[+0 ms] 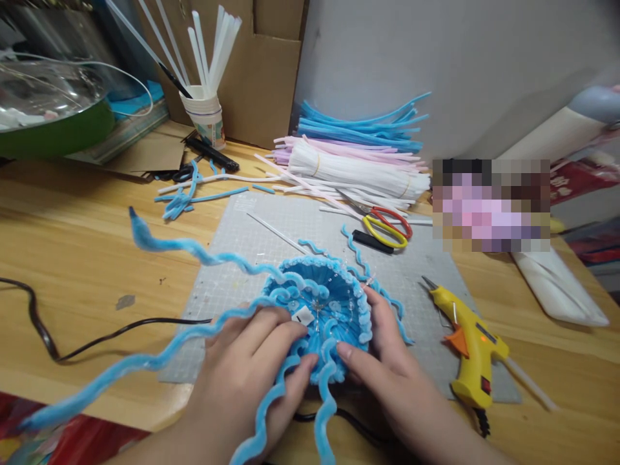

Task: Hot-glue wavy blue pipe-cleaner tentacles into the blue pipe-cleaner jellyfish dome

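A blue dome-shaped craft piece [320, 303] made of pipe cleaners, with long wavy strands trailing from it, lies tilted on a grey cutting mat [271, 245]. My left hand [252, 368] grips its lower left side, fingers curled round the wavy strands. On the other side, my right hand [382, 349] clasps the rim, thumb pressed against the underside. A small white tag [303, 316] shows inside the dome.
A yellow glue gun [472, 349] lies on the mat's right edge. Scissors [387, 227] and bundles of blue, pink and white pipe cleaners [358, 161] lie behind. A cup of glue sticks [206, 110] stands at the back left, a black cable [43, 329] at the left.
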The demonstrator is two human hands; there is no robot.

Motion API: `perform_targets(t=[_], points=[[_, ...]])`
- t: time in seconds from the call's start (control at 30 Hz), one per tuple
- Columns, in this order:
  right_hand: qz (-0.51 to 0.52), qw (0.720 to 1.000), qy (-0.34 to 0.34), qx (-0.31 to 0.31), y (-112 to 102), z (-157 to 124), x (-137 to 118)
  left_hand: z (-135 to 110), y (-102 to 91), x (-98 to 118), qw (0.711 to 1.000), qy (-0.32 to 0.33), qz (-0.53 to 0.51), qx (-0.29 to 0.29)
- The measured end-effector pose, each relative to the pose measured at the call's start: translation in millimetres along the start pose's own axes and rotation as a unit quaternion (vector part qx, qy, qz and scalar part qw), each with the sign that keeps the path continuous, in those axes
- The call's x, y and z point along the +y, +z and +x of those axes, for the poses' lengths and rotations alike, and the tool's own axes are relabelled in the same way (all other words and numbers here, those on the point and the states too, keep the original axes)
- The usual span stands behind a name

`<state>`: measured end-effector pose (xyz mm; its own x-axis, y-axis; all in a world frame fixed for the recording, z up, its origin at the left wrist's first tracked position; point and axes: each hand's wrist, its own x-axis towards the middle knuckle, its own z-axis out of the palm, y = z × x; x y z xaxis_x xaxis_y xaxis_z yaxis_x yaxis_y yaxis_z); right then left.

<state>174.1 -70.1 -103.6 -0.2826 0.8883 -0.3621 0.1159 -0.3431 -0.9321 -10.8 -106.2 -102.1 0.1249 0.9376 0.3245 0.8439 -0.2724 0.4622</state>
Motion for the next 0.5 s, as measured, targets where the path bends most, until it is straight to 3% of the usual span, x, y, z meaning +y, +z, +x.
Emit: perform_targets(t=[0.2, 0.4, 0.5], points=[[0.074, 0.997, 0.019, 0.010, -1.0, 5.3, -4.5, -4.0, -5.6, -6.3, 0.998, -0.004, -0.065, -0.016], [0.201, 0.973, 0.108, -0.022, 0.6, 0.8, -22.3, 2.6, -12.1, -8.4, 0.996, 0.020, -0.086, 0.018], [0.254, 0.963, 0.089, -0.031, 1.3, -1.1, -25.3, 8.8, -24.0, -10.1, 0.995, 0.029, -0.097, 0.014]])
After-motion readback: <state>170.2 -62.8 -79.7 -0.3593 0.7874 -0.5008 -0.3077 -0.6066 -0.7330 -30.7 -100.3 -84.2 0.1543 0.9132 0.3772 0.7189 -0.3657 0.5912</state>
